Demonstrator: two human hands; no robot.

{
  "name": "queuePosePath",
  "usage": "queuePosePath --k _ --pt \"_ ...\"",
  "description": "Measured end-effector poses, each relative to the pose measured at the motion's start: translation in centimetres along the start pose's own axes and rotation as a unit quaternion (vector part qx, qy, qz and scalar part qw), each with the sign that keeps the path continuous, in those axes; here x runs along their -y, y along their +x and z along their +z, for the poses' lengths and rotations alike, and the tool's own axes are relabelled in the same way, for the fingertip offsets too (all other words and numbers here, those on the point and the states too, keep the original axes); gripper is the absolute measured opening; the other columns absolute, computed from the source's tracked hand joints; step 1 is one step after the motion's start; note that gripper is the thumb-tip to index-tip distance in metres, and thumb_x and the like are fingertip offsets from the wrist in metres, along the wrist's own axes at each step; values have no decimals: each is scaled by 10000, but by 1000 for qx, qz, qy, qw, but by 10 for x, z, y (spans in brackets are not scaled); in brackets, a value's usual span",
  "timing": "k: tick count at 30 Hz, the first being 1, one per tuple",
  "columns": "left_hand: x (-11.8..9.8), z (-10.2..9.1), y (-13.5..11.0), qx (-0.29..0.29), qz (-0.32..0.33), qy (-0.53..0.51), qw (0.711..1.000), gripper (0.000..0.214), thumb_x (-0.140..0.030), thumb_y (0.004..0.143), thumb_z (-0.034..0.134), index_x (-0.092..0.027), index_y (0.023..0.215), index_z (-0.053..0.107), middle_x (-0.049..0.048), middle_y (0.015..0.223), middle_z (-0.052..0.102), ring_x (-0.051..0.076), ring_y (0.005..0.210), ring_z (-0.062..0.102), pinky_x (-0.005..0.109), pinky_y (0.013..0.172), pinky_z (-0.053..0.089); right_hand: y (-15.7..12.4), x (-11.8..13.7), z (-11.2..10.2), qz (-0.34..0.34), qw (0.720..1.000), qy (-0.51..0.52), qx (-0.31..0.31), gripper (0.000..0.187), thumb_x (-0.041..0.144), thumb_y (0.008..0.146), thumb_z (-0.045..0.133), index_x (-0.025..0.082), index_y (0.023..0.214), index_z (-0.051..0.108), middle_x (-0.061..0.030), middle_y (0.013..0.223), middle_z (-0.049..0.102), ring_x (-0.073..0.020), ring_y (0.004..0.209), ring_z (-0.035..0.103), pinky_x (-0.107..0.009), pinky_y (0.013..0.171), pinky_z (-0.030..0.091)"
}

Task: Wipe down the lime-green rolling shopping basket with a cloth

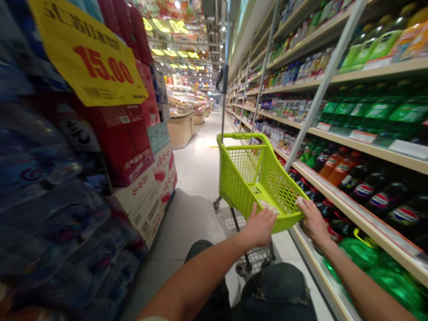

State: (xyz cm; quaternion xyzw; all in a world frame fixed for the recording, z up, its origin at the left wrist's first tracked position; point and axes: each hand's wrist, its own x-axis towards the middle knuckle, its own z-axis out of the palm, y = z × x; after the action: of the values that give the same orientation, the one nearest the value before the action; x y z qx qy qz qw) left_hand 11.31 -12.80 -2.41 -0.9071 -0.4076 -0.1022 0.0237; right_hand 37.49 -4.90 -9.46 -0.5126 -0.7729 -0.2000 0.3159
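Note:
A lime-green plastic shopping cart point(254, 178) stands in a supermarket aisle in front of me, its basket showing nothing inside. My left hand point(260, 226) is curled over the near rim of the basket. My right hand point(310, 218) grips the same rim at its right corner. Both arms reach forward from the bottom of the picture, above my dark trousers point(274, 290).
Shelves of soda bottles point(368, 187) run along the right side. On the left stand stacked red and white cartons point(133, 151) under a yellow 15.00 price sign point(90, 58), with wrapped water packs point(50, 214) nearer. The tiled aisle point(200, 165) leads to counters far ahead.

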Motion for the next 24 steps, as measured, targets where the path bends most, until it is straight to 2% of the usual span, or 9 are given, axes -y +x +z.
queuePosePath --k 3,5,7,10,13,16,19,22,24 --pt "39 -5 8 11 -57 38 998 582 -161 744 366 -127 1316 264 101 1411 278 236 1300 192 567 1032 112 7 9 -6 37 999 29 -3 455 35 708 330 176 1061 580 -95 1201 533 -206 1174 428 -420 991 353" --pt "65 -5 15 2 -88 63 994 587 -103 741 335 -138 1323 265 91 1416 271 218 1313 171 558 1040 87 7 29 -8 68 996 52 -21 439 53 733 322 158 1077 574 -112 1203 531 -211 1173 432 -427 976 371" --pt "81 -2 19 2 -82 81 993 615 -68 729 321 -144 1335 249 84 1426 248 206 1319 162 548 1045 81 3 58 -11 81 993 74 -39 440 62 748 327 157 1115 550 -112 1209 527 -206 1184 420 -425 970 380" --pt "82 7 22 -6 -79 97 992 650 -52 716 317 -135 1352 212 93 1441 196 200 1326 139 535 1046 104 -5 103 -15 50 991 117 -37 455 50 762 329 168 1159 517 -100 1228 513 -184 1202 398 -407 986 369" --pt "70 14 23 -15 -95 97 991 631 -71 728 314 -108 1350 216 118 1440 185 219 1326 132 547 1036 121 -11 122 -18 27 991 121 -43 475 31 770 310 160 1190 491 -115 1256 485 -191 1239 348 -426 994 349" --pt "63 13 26 -8 -68 88 994 611 -113 738 345 -112 1340 243 134 1428 220 232 1321 150 553 1037 98 -13 108 -17 42 993 88 -59 488 26 778 301 190 1201 483 -105 1250 489 -206 1244 341 -461 988 339" --pt "73 1 33 -15 -27 74 997 609 -141 737 375 -153 1335 257 105 1424 245 213 1320 153 541 1046 65 -14 77 -16 59 995 65 -43 513 27 776 300 231 1214 473 -76 1266 478 -208 1244 341 -458 987 342" --pt "99 -14 43 -32 -88 81 992 651 -127 703 407 -170 1334 248 94 1438 211 217 1324 133 555 1039 64 -15 51 -15 85 995 48 -35 519 38 769 306 238 1218 470 -65 1276 470 -210 1238 349 -448 979 359" --pt "115 -21 50 -17 -126 91 988 674 -103 671 428 -178 1323 270 96 1431 231 225 1320 149 564 1034 60 -12 42 -14 110 992 43 -41 520 42 760 306 234 1212 475 -63 1267 480 -207 1219 375 -442 975 368"
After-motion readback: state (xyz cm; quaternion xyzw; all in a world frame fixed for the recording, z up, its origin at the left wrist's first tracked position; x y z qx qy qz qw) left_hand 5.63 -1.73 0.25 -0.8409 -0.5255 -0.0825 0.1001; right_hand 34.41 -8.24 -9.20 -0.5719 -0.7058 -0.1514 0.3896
